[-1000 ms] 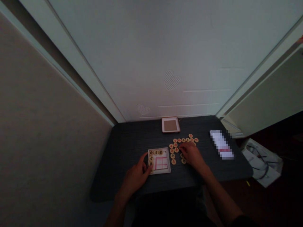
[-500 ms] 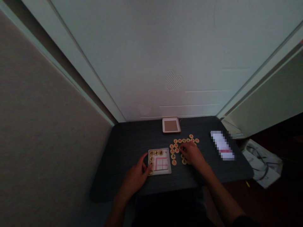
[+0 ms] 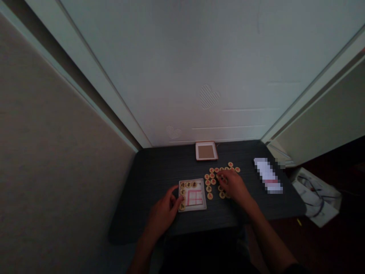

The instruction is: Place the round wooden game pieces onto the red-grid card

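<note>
My left hand (image 3: 165,208) grips the left side of a shallow white box (image 3: 204,194), its thumb over the rim beside the pieces and its fingers along the outer edge. Inside, round Chinese chess pieces (image 3: 188,184) line the top and left sides, above a paper with pink lines. Over the loose pieces on the table, my right hand (image 3: 234,185) pinches a Chinese chess piece (image 3: 218,176) between thumb and fingers. Several red and black pieces (image 3: 211,176) lie flat around that hand, and some are partly hidden beneath it.
A box lid (image 3: 206,152) with a brown inner panel lies at the back of the dark table (image 3: 154,167), near the white wall. At the right lies a blurred-out phone-like object (image 3: 267,175). A white box with cables (image 3: 316,201) stands on the floor beyond.
My left thumb has shifted up slightly, showing more of the lower-left piece in the box. My right hand has moved slightly right, and the piece in its fingers now looks tilted.
</note>
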`<state>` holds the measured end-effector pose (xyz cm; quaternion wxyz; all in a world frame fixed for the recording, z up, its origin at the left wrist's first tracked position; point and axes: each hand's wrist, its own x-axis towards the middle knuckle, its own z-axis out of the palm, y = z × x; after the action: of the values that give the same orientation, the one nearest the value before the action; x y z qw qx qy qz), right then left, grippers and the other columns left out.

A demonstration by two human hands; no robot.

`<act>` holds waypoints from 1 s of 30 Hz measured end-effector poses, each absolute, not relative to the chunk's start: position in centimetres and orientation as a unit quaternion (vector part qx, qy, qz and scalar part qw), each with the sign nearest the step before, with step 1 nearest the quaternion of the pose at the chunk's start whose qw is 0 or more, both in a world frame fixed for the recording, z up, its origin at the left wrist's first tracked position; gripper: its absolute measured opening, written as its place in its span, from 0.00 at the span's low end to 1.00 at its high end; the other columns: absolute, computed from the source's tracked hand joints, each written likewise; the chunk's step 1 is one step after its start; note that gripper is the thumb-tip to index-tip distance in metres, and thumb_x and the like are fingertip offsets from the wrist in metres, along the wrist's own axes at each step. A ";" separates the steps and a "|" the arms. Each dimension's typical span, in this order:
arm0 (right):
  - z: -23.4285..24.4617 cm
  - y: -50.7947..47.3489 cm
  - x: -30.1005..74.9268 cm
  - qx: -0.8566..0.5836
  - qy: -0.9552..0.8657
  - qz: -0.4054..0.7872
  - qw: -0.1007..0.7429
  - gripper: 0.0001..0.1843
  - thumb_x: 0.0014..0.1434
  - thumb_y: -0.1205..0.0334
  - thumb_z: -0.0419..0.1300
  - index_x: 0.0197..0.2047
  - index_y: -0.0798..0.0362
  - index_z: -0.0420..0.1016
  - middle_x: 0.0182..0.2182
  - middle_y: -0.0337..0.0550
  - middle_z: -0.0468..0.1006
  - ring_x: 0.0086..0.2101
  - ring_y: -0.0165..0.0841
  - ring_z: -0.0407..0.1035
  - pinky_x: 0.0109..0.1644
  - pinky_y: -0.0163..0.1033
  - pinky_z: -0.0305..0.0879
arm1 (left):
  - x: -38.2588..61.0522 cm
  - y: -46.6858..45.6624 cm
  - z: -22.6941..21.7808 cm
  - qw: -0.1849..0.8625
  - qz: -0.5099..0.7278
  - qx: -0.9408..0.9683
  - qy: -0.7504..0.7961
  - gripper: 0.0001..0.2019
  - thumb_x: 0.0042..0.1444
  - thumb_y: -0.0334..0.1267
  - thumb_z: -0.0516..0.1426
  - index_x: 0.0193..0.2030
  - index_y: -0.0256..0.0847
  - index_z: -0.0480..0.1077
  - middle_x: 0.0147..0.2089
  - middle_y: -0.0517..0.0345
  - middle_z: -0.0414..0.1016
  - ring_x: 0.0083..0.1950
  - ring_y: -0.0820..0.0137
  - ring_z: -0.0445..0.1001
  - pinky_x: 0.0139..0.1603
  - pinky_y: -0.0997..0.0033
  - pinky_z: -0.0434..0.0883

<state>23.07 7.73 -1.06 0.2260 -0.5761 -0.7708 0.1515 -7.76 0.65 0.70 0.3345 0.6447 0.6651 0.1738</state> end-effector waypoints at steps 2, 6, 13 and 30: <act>-0.3 7.1 22.9 -0.563 -0.762 0.161 0.277 0.09 0.64 0.64 0.60 0.46 0.50 0.78 0.43 0.47 0.82 0.44 0.40 0.74 0.52 0.45 0.68 | -7.3 0.6 0.8 0.334 0.201 0.640 0.662 0.22 0.66 0.54 0.50 0.59 0.45 0.67 0.37 0.57 0.79 0.38 0.63 0.78 0.41 0.66 0.71; 1.0 5.2 21.8 -0.518 -0.753 0.188 0.359 0.13 0.63 0.61 0.62 0.52 0.48 0.76 0.46 0.46 0.81 0.47 0.41 0.74 0.53 0.47 0.69 | -5.3 0.6 1.1 0.384 0.278 0.625 0.620 0.16 0.64 0.52 0.53 0.48 0.44 0.72 0.44 0.53 0.81 0.44 0.62 0.79 0.48 0.63 0.73; 1.8 2.3 18.9 -0.431 -0.779 0.206 0.407 0.15 0.65 0.62 0.62 0.54 0.46 0.73 0.46 0.45 0.81 0.47 0.40 0.74 0.54 0.49 0.70 | -1.3 0.8 1.7 0.588 0.338 0.523 0.515 0.23 0.65 0.52 0.52 0.60 0.41 0.70 0.55 0.48 0.80 0.48 0.61 0.81 0.53 0.59 0.75; 1.3 1.4 16.7 -0.378 -0.802 0.205 0.414 0.18 0.65 0.68 0.60 0.56 0.46 0.72 0.48 0.46 0.80 0.50 0.41 0.73 0.57 0.52 0.69 | -0.3 1.1 1.8 0.599 0.375 0.498 0.502 0.17 0.63 0.50 0.57 0.48 0.39 0.76 0.45 0.49 0.84 0.47 0.59 0.81 0.53 0.59 0.75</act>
<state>16.72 1.36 1.34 0.4140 -0.3785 -0.8020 0.2052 -0.30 1.06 1.81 0.5991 0.4980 0.5022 0.3754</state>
